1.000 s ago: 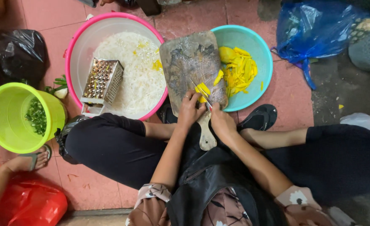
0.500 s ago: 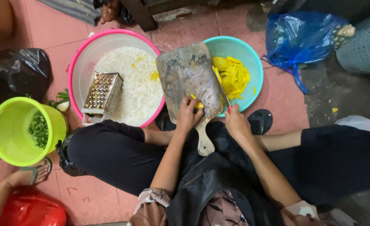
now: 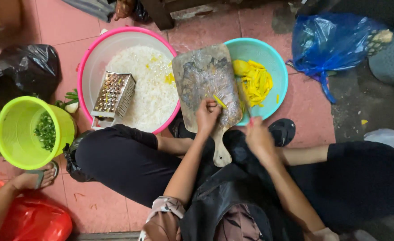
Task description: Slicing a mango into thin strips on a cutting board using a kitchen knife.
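Observation:
A worn wooden cutting board (image 3: 203, 80) leans across the rims of the pink basin and the teal bowl. My left hand (image 3: 207, 117) rests on its lower part, fingers pinching a small yellow strip (image 3: 219, 101). To the right, my right hand (image 3: 258, 139) grips a knife (image 3: 247, 109) whose thin blade reaches up over the rim of the teal bowl (image 3: 277, 76). That bowl holds yellow fruit slices (image 3: 256, 81).
A pink basin (image 3: 94, 58) of white shreds holds a metal grater (image 3: 114, 95). A lime-green bucket (image 3: 16, 156) with chopped greens stands left, beside another person's foot (image 3: 32, 179). Black bag (image 3: 29, 67), blue bag (image 3: 333, 42), red bag (image 3: 34, 221) around.
The yellow slices on the board have gone into the teal bowl; one strip stays under my left hand. My right hand drew back from the board to the right, holding the knife.

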